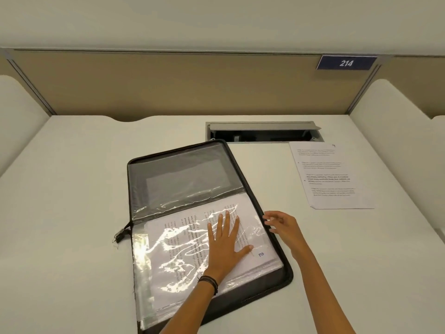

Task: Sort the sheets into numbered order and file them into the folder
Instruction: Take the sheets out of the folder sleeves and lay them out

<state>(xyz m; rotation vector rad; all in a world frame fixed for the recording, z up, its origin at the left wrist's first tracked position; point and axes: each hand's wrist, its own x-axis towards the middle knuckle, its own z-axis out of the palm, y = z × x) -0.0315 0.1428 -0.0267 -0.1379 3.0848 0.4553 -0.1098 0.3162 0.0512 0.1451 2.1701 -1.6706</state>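
Observation:
A black zip folder [286, 273] with clear plastic sleeves lies open on the desk, tilted. Printed sheets [178, 239] sit inside a glossy sleeve; the top one bears a blue handwritten 2 near its right corner. My left hand [224, 244] presses flat on that sleeve with fingers spread. My right hand [280, 224] touches the folder's right edge with its fingertips, fingers lightly bent. A single loose printed sheet [332, 177], marked 9 at its top, lies on the desk to the right of the folder.
A white desk [72, 213] with a beige partition behind and white side panels. An open cable hatch [262, 133] is set in the desk just behind the folder. A blue plate reading 214 [346, 62] hangs on the partition.

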